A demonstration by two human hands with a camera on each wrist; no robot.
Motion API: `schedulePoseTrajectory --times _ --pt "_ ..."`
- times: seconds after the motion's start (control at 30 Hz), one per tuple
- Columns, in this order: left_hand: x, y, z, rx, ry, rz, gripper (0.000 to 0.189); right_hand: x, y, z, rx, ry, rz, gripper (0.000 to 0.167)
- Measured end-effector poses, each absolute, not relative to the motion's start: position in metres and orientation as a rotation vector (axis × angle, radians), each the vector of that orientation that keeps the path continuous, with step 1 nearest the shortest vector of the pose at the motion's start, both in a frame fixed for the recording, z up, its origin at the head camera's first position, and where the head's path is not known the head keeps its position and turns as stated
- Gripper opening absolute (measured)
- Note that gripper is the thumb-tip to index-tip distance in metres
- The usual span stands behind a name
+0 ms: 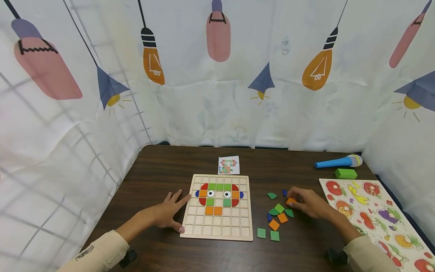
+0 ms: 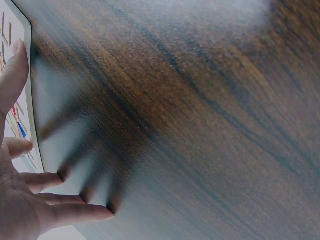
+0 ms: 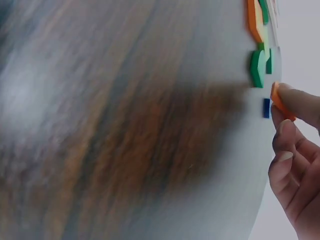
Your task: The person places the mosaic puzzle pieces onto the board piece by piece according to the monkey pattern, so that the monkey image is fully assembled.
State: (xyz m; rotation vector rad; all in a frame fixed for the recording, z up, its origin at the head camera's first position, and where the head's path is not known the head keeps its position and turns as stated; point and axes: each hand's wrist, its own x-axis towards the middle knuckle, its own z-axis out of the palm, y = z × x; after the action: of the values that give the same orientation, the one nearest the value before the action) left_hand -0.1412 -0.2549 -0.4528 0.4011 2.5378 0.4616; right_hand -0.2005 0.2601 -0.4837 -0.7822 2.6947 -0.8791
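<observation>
A wooden grid board [image 1: 197, 229] lies in the middle of the table with coloured tiles forming a face-like pattern. My left hand [image 1: 165, 212] rests spread at the board's left edge, its thumb on the lower left corner and index finger touching higher up. Between thumb and fingers my right hand [image 1: 310, 204] pinches an orange square tile [image 3: 282, 102], right of the board. Around it lie loose tiles: a green square [image 1: 279, 208], an orange square [image 1: 273, 225], a pale green square [image 1: 261, 233], a blue piece [image 1: 284, 192] and a green curved piece [image 1: 272, 196].
A small pattern card [image 1: 229, 165] lies behind the board. At the right stand a fruit-picture board [image 1: 360, 209], a green block [image 1: 346, 173] and a blue toy microphone [image 1: 336, 161]. A patterned curtain [image 1: 217, 109] hangs behind the table [image 1: 170, 162].
</observation>
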Motion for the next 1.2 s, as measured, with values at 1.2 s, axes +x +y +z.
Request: schedulePoseTrajectory --times 1.2 --pt "-0.142 -0.255 -0.453 0.387 2.545 0.447 0.112 -0.171 0.085 -0.482 -0.88 2.358 -1.122 0.03"
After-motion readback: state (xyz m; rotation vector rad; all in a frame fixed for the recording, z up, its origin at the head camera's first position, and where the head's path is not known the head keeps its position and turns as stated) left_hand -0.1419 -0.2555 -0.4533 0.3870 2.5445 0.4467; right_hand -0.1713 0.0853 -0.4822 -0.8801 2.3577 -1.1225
